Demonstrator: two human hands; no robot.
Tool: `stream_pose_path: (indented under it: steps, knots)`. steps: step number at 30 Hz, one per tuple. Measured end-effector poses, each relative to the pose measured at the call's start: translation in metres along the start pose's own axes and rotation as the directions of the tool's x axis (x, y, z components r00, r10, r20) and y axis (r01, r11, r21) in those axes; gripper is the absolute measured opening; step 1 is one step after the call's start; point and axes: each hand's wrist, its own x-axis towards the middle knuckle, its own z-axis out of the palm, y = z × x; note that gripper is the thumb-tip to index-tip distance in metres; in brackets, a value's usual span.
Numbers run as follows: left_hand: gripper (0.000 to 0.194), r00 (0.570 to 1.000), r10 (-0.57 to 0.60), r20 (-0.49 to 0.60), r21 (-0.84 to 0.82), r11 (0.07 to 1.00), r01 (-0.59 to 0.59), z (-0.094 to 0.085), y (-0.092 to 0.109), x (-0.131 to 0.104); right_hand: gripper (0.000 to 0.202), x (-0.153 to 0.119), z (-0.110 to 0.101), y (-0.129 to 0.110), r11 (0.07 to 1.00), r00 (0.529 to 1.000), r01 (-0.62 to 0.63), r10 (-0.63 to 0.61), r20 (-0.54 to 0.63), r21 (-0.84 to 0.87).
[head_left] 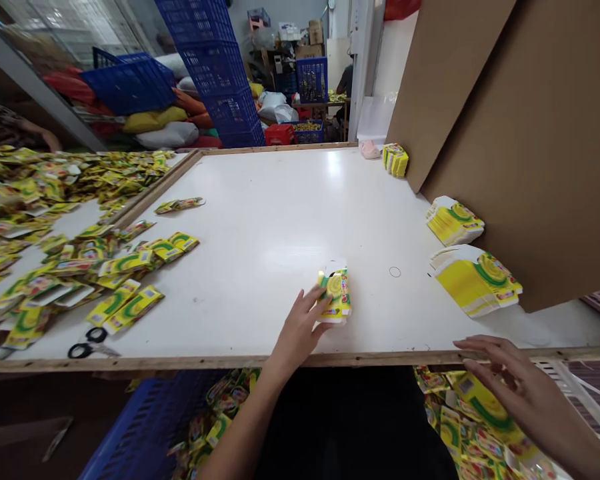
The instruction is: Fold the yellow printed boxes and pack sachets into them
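Note:
Near the front edge of the white table, a small yellow and green carton point(339, 288) lies with its end flaps sticking out. My left hand point(303, 327) grips it from the left, fingers over its face and thumb at its lower edge. Off to the right, my right hand point(523, 383) hangs in front of the table edge, fingers stretched and apart, with nothing visible in it. Just below and behind that hand is a larger-looking yellow packet point(485, 403), blurred, above several packets. Nearest on the table are fanned stacks of flat cartons point(475, 280).
More flat carton stacks point(455, 220) lie along brown cardboard sheets point(540, 153). At left are scissors point(93, 343) and a heap of filled packets point(115, 180) behind a wooden strip. A blue crate point(145, 420) stands below the table. Another person's arm point(40, 133) shows far left.

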Motion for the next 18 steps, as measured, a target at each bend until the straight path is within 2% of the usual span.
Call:
stream_pose_path:
  steps: [2, 5, 7, 9, 11, 12, 14, 15, 16, 17, 18]
  knots:
    - [0.046, 0.998, 0.014, 0.062, 0.02, 1.0, -0.015, -0.003, -0.013, 0.003, 0.038, -0.001, 0.009, -0.004, 0.998, 0.997, -0.038, 0.034, 0.071, 0.046]
    - [0.039, 0.995, 0.001, 0.101, 0.013, 1.0, -0.003, -0.01, -0.016, 0.004, 0.035, 0.006, 0.036, -0.029, 0.988, 0.983, -0.037, 0.008, 0.182, 0.153]
    - [0.033, 0.998, -0.001, 0.068, -0.003, 1.0, 0.001, -0.015, -0.008, 0.002, 0.034, 0.013, 0.057, -0.05, 0.967, 0.981, -0.036, -0.014, 0.193, 0.252]
    - [0.035, 0.999, 0.016, -0.036, -0.014, 1.0, -0.016, -0.018, 0.003, -0.004, 0.037, 0.019, 0.077, -0.068, 0.919, 0.986, -0.053, -0.015, 0.167, 0.391]
    - [0.041, 0.984, 0.105, -0.144, -0.021, 0.994, -0.109, -0.016, 0.017, -0.015, 0.043, 0.024, 0.094, -0.081, 0.833, 0.988, -0.096, 0.012, 0.156, 0.544]
    - [0.043, 0.967, 0.183, -0.176, -0.03, 0.981, -0.191, -0.014, 0.023, -0.022, 0.046, 0.025, 0.1, -0.086, 0.778, 0.986, -0.124, 0.026, 0.166, 0.615]
    - [0.049, 0.928, 0.34, -0.154, -0.076, 0.932, -0.354, -0.007, 0.034, -0.035, 0.047, 0.025, 0.108, -0.09, 0.67, 0.978, -0.181, 0.046, 0.202, 0.72]
    - [0.049, 0.916, 0.378, -0.133, -0.119, 0.912, -0.393, -0.004, 0.039, -0.041, 0.047, 0.024, 0.11, -0.091, 0.627, 0.975, -0.201, 0.051, 0.218, 0.753]
    - [0.048, 0.921, 0.369, -0.127, -0.18, 0.904, -0.387, -0.001, 0.042, -0.046, 0.046, 0.022, 0.111, -0.091, 0.597, 0.972, -0.214, 0.053, 0.227, 0.773]
    - [0.047, 0.941, 0.305, -0.145, -0.265, 0.905, -0.334, 0.002, 0.044, -0.049, 0.044, 0.019, 0.11, -0.091, 0.586, 0.971, -0.219, 0.053, 0.233, 0.78]
    - [0.048, 0.967, 0.186, -0.176, -0.381, 0.893, -0.241, 0.003, 0.046, -0.051, 0.042, 0.016, 0.11, -0.091, 0.59, 0.97, -0.22, 0.045, 0.24, 0.777]
